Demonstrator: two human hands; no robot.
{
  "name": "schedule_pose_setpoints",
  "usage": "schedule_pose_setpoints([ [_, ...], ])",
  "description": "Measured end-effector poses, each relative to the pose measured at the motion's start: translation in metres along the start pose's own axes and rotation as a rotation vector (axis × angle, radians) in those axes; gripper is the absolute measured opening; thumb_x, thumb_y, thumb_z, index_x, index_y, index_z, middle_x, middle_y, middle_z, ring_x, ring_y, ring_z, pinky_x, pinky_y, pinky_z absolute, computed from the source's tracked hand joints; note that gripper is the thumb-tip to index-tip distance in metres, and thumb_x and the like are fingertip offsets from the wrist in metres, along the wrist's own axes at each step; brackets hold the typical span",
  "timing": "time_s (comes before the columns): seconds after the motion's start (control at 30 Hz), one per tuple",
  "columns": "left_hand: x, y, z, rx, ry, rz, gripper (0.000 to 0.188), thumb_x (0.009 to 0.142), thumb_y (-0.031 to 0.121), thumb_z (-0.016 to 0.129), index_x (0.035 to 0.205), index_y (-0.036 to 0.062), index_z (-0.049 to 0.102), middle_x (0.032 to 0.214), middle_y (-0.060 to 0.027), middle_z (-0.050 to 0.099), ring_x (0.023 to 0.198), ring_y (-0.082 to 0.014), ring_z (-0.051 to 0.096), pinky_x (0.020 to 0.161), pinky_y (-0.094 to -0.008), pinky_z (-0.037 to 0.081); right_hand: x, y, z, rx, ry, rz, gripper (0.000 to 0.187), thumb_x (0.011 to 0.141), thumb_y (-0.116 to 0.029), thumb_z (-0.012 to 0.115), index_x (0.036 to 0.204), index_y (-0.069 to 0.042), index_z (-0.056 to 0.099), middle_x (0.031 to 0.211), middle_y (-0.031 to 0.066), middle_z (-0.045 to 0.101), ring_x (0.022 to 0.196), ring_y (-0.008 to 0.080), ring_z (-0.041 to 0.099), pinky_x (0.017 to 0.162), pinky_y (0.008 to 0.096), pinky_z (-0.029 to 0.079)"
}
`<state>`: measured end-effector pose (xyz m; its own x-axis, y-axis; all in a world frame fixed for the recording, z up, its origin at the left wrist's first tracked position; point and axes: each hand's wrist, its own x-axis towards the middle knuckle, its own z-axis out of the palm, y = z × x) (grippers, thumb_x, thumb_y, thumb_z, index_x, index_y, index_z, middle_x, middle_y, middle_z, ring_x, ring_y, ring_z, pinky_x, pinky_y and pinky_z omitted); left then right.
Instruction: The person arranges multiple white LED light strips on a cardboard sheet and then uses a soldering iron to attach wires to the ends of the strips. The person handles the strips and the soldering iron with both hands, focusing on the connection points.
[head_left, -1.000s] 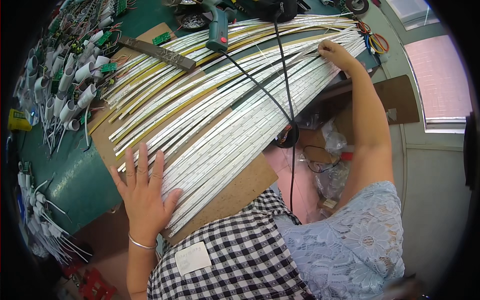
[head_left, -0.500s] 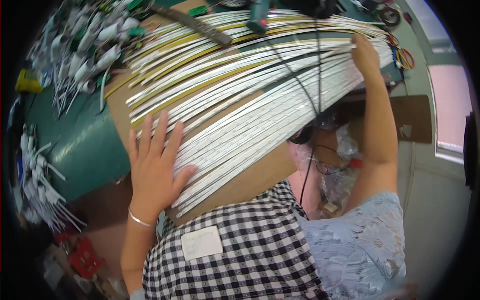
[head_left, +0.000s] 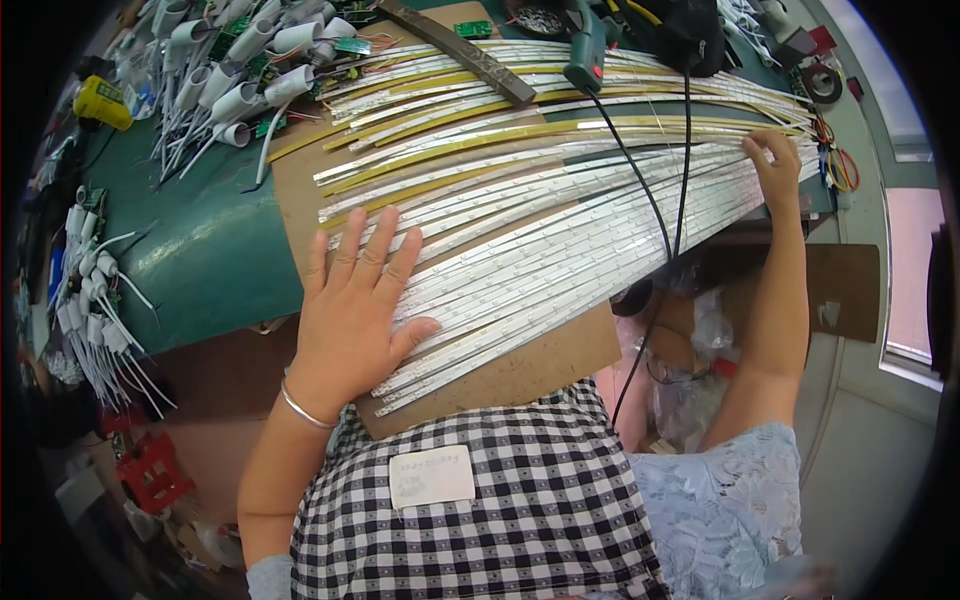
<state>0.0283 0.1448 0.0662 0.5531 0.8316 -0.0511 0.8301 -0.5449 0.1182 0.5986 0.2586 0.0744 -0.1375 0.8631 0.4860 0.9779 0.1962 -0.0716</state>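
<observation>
Long, narrow white LED strips (head_left: pixel 540 260) dotted with small chips lie side by side across a brown cardboard sheet (head_left: pixel 510 365). My left hand (head_left: pixel 352 318) rests flat on their near-left ends, fingers spread and thumb out to the side. At the far right, where the strips bunch together, my right hand (head_left: pixel 776 172) has its fingers curled in a pinch at the edge of a strip. More strips, some showing yellow edges (head_left: pixel 440 165), fan out beyond my left hand.
White-cased parts with wires and green boards (head_left: pixel 240 100) pile at the back left; another wired bundle (head_left: pixel 95 290) hangs at the left edge. A metal bar (head_left: pixel 460 52) and a green-handled tool (head_left: pixel 586 62) lie on the far strips. Black cables (head_left: pixel 684 165) cross over them.
The whole view has shifted. The gap between the near strips and those behind has narrowed. My left hand stays spread on the strips; my right hand's fingers have changed their curl.
</observation>
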Motion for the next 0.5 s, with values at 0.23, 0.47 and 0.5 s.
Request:
schedule_pose_setpoints([
  [0.23,0.004,-0.004,0.000,-0.055,0.051,0.044,0.078,0.091,0.063,0.046,0.150,0.0119,0.039,0.158,-0.0138,0.030,0.148,-0.0365,0.021,0.120,-0.0528,0.010,-0.015,0.019,0.044,0.056,-0.132,0.164,0.039,0.096,-0.031,0.057,0.131,-0.013,0.060,0.136,0.0156,0.056,0.128,0.0341,0.050,0.111,0.0401,0.035],
  [0.47,-0.017,-0.020,0.001,-0.486,0.308,-0.051,0.082,0.096,0.063,0.037,0.154,0.0061,0.028,0.160,-0.0214,0.021,0.148,-0.0393,0.018,0.119,-0.0523,0.012,0.007,-0.064,0.004,0.016,-0.094,0.032,0.047,0.104,-0.029,0.040,0.142,-0.002,0.048,0.152,0.0179,0.040,0.145,0.0327,0.031,0.118,0.0392,0.021],
  [0.5,-0.028,-0.022,0.002,-0.553,0.360,-0.098,0.086,0.098,0.065,0.028,0.155,0.0008,0.020,0.162,-0.0228,0.012,0.150,-0.0371,0.012,0.120,-0.0479,0.009,0.008,-0.117,-0.010,0.174,-0.097,-0.028,0.050,0.102,-0.024,0.042,0.147,-0.003,0.042,0.156,0.0158,0.035,0.147,0.0301,0.027,0.120,0.0395,0.018],
])
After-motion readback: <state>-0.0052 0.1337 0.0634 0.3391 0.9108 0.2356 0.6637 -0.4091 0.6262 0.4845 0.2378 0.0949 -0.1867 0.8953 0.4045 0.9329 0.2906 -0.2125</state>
